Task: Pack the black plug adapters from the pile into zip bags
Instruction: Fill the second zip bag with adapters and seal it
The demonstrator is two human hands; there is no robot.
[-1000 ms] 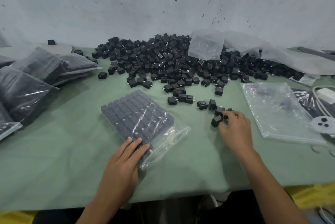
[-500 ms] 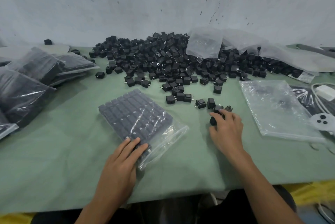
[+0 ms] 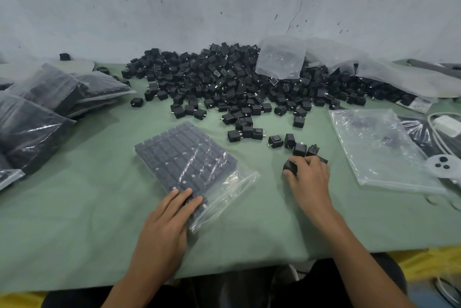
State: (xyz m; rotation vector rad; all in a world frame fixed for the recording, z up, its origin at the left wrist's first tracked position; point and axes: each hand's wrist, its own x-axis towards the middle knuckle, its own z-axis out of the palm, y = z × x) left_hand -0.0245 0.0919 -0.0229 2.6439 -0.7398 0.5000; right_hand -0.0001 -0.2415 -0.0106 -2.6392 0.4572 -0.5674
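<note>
Right hand (image 3: pixel 308 175) has pulled back toward 6 o'clock since 1 s ago: it was reaching among the loose strays, now it sits nearer the table (image 3: pixel 74 233) edge, fingers curled over a small black cube-shaped plug adapter (image 3: pixel 290 166) at its thumb side. Looks like it's holding that 1, maybe more under the palm; can't tell the count.

Left hand (image 3: pixel 172 213) hasn't moved: flat, fingers spread, pressing the 6 o'clock corner of the clear zip bag filled with a tight grid of black adapters (image 3: pixel 189 163). The bag mouth faces 4 o'clock, toward the right hand, and appears unsealed.

The big heap of black plug adapters (image 3: pixel 237 83) sits at 12 o'clock against the wall, with a trail of strays running down to 1 o'clock of the right hand. A stack of empty clear zip bags (image 3: pixel 379 148) lies at 3 o'clock. Filled, sealed bags of adapters (image 3: pixel 37 118) are piled at 9 o'clock. A crumpled clear plastic sheet (image 3: pixel 282 58) rests on the heap.

Read: the grab looks done, so the next step is likely carrying the adapter to the bag mouth and slotting it into the last row. The bag looks nearly full, so sealing is probably close. Risk: the loose mouth film may fold over and block insertion.
</note>
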